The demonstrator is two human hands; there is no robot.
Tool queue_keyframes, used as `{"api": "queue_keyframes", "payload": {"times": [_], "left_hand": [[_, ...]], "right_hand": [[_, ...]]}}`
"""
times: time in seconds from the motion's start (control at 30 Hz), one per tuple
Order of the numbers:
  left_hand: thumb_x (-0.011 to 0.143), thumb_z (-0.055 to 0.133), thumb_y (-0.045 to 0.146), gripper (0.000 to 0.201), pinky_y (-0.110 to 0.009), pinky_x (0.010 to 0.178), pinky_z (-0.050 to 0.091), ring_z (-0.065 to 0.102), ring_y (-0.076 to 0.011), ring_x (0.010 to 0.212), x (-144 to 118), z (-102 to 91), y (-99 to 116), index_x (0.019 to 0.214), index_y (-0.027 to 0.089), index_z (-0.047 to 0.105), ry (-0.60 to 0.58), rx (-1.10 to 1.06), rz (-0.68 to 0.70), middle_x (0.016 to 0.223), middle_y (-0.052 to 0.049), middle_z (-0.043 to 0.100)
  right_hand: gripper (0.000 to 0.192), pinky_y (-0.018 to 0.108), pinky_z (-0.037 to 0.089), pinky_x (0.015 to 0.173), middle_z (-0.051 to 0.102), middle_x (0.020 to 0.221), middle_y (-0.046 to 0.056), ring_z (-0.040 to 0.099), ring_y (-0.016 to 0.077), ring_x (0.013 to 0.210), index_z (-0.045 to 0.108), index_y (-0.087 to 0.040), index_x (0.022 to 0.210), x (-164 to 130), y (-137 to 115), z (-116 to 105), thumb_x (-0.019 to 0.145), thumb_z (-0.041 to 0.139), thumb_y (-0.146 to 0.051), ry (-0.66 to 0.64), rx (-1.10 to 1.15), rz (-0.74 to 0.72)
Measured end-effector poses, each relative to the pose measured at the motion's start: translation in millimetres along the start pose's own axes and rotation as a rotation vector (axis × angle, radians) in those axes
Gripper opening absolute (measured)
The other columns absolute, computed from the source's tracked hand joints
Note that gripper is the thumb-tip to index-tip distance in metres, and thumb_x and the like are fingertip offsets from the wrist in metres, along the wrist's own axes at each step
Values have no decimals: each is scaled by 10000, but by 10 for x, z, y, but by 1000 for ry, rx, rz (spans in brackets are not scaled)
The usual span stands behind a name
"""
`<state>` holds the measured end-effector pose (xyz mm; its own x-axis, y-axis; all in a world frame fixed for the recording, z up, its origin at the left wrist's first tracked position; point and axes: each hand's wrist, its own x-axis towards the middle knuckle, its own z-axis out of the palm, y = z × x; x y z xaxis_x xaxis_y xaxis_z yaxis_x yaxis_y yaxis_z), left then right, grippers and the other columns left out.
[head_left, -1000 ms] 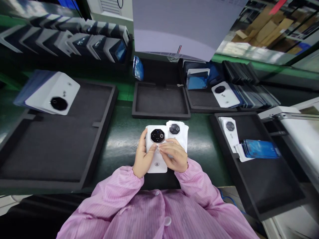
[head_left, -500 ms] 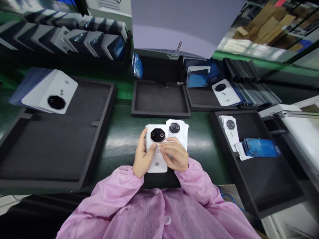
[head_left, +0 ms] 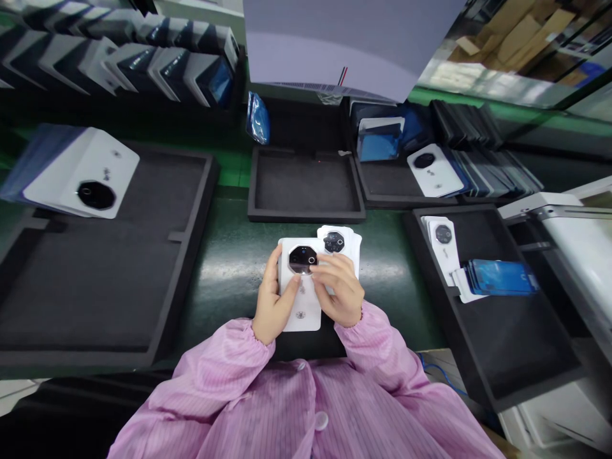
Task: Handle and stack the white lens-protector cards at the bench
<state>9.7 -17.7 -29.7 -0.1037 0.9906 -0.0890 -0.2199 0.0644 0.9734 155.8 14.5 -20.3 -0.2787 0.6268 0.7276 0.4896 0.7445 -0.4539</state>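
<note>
Left hand (head_left: 270, 303) is closed around the edge of a white phone back cover (head_left: 299, 290), held just above the green mat (head_left: 229, 268). Right hand (head_left: 340, 294) fingertips pinch at the black camera module (head_left: 302, 259). Steady the cover and keep fingertips off the lens glass.

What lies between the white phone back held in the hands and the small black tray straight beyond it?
In the head view, only bare green table lies between the white phone back and the small black tray.
</note>
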Motion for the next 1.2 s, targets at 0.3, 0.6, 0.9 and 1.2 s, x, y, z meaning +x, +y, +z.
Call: {"api": "queue_keyframes", "payload": {"times": [0.3, 0.6, 0.9, 1.2], "left_hand": [[846, 623, 318, 609, -447, 1014, 471, 536, -272, 1238, -4, 10, -43, 1400, 302, 370, -50, -26, -83, 1417, -82, 489], [852, 616, 300, 611, -468, 1069, 417, 498, -273, 1281, 18, -18, 4, 1404, 296, 353, 31, -75, -59, 1411, -86, 490], [839, 630, 296, 588, -477, 1071, 410, 495, -280, 1282, -9, -2, 15, 1373, 287, 384, 19, -45, -59, 1410, -91, 484], [862, 598, 280, 539, -446, 1072, 396, 502, -265, 1270, -45, -23, -77, 1372, 255, 426, 83, 336, 249, 1371, -96, 529]], "right_hand": [[412, 506, 429, 1058, 512, 1349, 129, 473, 280, 1286, 511, -227, 1252, 54, 126, -81, 858, 605, -297, -140, 147, 481], [338, 346, 546, 737, 695, 925, 52, 679, 186, 800, 552, -201, 1069, 45, 753, -516, 796, 655, -370, 378, 310, 812], [257, 347, 478, 641, 549, 823, 40, 544, 186, 706, 582, -188, 850, 109, 600, -230, 746, 687, -398, 0, -459, 685], [196, 307, 490, 619, 579, 978, 60, 581, 199, 874, 622, -215, 836, 329, -26, -102, 725, 756, -306, -88, 22, 501]]}}
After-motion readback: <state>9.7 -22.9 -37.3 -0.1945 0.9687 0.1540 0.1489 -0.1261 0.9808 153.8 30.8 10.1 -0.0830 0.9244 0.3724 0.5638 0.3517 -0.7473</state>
